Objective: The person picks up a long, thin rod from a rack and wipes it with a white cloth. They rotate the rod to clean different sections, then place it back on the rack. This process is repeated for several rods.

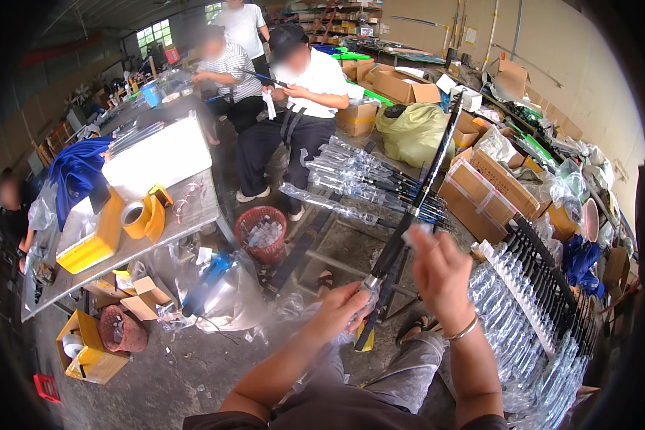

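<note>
My left hand (pixel 347 308) is wrapped round the lower end of a long black fishing rod (pixel 391 252), where clear plastic film shows at the fingers. The rod slants up and away to the right, its far part standing above the floor. My right hand (pixel 441 276) is raised just right of the rod and blurred by motion. Its fingers are bent together, and a small whitish patch shows at their tips, too smeared to name. Beyond the rod, several plastic-wrapped rods (pixel 355 172) lie side by side on a low metal stand.
At right, many plastic-wrapped rods (pixel 509 315) lean in a rack. A red basket (pixel 261 233) holds white scraps. On the left table (pixel 201 208) are a white box (pixel 161 154) and yellow tape roll (pixel 134 218). A seated co-worker (pixel 312 79) handles another rod. Cardboard boxes (pixel 480 197) stand beyond.
</note>
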Demonstrator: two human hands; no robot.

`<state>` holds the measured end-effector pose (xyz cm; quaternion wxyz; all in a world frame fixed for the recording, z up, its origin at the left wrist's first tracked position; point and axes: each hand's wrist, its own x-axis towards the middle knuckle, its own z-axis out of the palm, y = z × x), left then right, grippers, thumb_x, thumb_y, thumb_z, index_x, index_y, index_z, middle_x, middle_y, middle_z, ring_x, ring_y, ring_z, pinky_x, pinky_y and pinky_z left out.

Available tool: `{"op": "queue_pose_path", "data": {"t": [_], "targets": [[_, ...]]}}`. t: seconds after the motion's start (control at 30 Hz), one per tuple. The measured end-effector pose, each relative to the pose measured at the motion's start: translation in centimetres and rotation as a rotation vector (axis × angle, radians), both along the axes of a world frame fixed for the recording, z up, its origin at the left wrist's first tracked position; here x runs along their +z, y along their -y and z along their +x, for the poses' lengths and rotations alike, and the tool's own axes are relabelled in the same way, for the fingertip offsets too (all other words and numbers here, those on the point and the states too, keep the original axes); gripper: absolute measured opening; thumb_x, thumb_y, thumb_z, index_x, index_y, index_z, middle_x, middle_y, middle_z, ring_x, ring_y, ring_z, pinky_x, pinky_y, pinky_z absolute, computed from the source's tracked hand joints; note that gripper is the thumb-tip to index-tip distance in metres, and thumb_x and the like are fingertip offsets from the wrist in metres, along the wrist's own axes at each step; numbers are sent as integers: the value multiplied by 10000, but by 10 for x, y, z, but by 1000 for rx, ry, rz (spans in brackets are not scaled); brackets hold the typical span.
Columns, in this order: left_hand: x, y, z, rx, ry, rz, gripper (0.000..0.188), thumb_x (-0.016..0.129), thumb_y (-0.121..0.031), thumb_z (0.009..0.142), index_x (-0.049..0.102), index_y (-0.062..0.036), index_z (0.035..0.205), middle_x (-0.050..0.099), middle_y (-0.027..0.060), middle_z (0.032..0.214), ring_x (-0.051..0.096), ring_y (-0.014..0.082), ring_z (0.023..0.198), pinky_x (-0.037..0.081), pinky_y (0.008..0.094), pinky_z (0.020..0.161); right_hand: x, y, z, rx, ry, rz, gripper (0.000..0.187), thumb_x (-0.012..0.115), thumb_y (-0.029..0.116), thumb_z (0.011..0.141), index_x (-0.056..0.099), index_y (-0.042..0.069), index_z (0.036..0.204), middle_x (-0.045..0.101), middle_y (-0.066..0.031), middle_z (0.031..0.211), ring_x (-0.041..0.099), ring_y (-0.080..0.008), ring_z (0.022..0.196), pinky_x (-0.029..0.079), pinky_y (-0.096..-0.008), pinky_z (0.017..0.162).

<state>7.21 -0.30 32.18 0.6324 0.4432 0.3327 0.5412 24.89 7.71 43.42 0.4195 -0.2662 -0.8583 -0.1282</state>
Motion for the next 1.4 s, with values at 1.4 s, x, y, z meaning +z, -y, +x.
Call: {"op": "queue_pose_path", "data": {"t": [1.4], "targets": [[10,11,23,705,-753,410,232,772,-153,773,608,-22,873,640,68,664,618,160,546,440,288,512,2,5,2,-54,64,-13,394,615,-4,749,578,9,1141,491,-69,710,527,-206,500,437,-344,418]]}}
